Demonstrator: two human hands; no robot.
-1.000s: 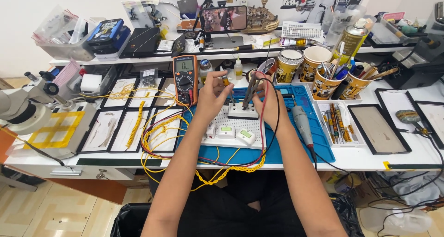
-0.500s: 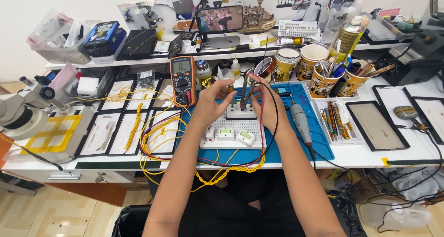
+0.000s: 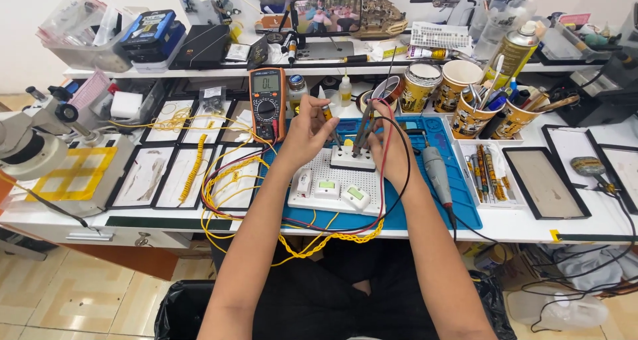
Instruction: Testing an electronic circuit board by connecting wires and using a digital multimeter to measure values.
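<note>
Mid-frame, the left hand (image 3: pixel 307 133) and right hand (image 3: pixel 387 141) each pinch a probe (image 3: pixel 362 129) upright onto the block (image 3: pixel 353 159); the meter (image 3: pixel 267 102) faces them, readable.

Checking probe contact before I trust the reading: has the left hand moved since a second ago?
Yes. The left hand came down and right from beside the multimeter and now sits over the small white block with its probe.

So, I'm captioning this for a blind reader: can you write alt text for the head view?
Two bare hands, left hand and right hand, each press a probe onto a small white block on a white perforated board. An orange multimeter stands behind on a cluttered workbench.
</note>
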